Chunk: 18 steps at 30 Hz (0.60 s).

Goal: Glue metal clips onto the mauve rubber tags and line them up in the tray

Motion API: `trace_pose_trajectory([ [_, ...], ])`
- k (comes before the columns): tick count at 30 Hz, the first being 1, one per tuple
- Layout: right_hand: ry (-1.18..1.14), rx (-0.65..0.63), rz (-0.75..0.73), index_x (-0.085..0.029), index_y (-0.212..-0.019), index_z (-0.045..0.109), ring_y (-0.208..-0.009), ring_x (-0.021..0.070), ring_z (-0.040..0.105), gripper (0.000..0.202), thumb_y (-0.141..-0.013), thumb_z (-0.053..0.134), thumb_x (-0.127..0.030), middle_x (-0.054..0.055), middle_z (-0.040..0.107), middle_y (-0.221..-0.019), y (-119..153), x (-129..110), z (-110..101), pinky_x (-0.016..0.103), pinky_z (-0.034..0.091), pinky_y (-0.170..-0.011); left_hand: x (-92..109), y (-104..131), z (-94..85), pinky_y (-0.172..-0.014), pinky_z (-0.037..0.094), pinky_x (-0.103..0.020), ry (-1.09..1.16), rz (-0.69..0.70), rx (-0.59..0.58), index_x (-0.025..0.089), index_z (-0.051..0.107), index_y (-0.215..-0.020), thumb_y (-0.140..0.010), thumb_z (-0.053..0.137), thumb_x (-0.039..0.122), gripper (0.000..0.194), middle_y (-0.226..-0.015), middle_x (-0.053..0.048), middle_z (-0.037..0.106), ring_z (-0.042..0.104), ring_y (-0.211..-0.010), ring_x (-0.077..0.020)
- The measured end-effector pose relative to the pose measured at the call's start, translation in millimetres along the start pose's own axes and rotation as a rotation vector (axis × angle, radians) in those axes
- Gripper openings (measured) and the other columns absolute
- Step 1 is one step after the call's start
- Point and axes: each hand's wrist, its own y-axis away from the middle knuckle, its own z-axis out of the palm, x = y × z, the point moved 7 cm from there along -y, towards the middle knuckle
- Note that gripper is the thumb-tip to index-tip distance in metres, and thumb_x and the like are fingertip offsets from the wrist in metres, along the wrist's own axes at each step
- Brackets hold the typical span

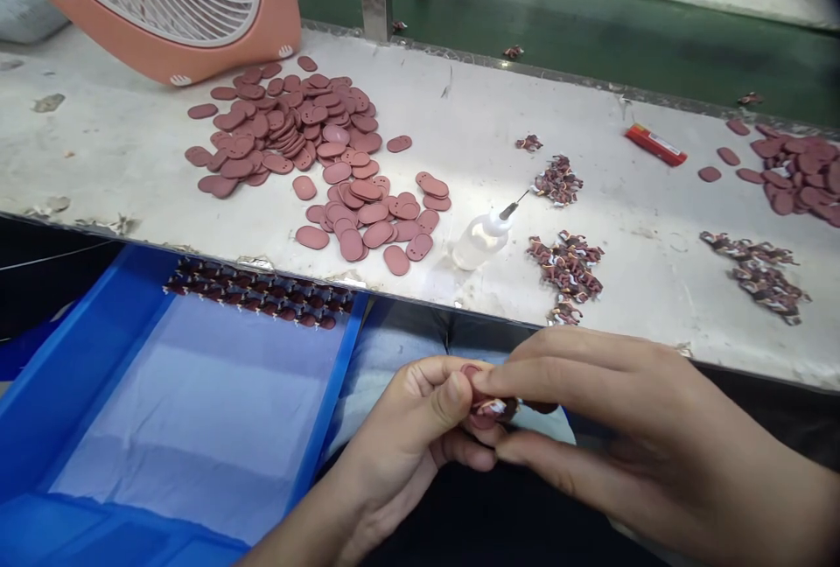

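My left hand point(410, 414) pinches a reddish-brown oval base point(484, 422) between thumb and fingers, in front of the table edge. A small painted figurine point(500, 408), brown and white, sits against the base. My right hand point(610, 401) grips the figurine from the other side, its index finger over the top and its thumb below. The fingers partly hide both pieces. On the table beyond stands a clear squeeze bottle point(482, 241) with a needle tip. Right of the bottle lies a pile of similar figurines point(568, 265).
Loose oval bases point(289, 129) are heaped at the table's left, and another heap point(804, 169) lies far right. More figurines point(758, 274) lie near it. A blue tray point(332, 383) holds rows of joined pieces. An orange fan point(164, 3), red box point(656, 145) and green conveyor belt point(557, 33) are behind.
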Motion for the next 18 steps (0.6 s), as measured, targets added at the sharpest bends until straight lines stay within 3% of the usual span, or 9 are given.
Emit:
trace_pose_trajectory([
  [3,0.005,0.037,0.017,-0.026,-0.133,0.050,-0.089,0.0086,0.054,0.041,-0.097,0.067,-0.020,-0.002,0.056,-0.106,-1,2,-5,0.014,0.045,-0.081,-1,-1,-5.5,-0.051,0.050,-0.012,0.062,-0.021,0.002,0.013,0.074,-0.081,-0.073,0.077,0.047,0.035,-0.072,-0.002,0.062,0.058,-0.058,-0.0055],
  [8,-0.026,0.133,0.059,-0.026,-0.120,0.060,-0.079,0.0084,0.057,0.022,-0.100,0.061,-0.017,-0.002,0.059,-0.097,-6,12,-10,0.015,0.045,-0.071,-4,-2,-15.0,-0.050,0.054,-0.014,0.127,-0.062,0.029,0.014,0.076,-0.091,-0.076,0.072,0.051,0.039,-0.070,-0.004,0.068,0.062,-0.056,-0.0072],
  [18,-0.088,0.121,0.104,-0.031,-0.118,0.065,-0.081,0.0080,0.059,0.021,-0.101,0.059,-0.020,-0.003,0.060,-0.096,-10,18,0,0.016,0.046,-0.075,-1,-4,-16.5,-0.049,0.056,-0.015,0.134,-0.026,0.017,0.013,0.074,-0.073,-0.072,0.075,0.050,0.038,-0.067,-0.003,0.069,0.062,-0.055,-0.0074],
])
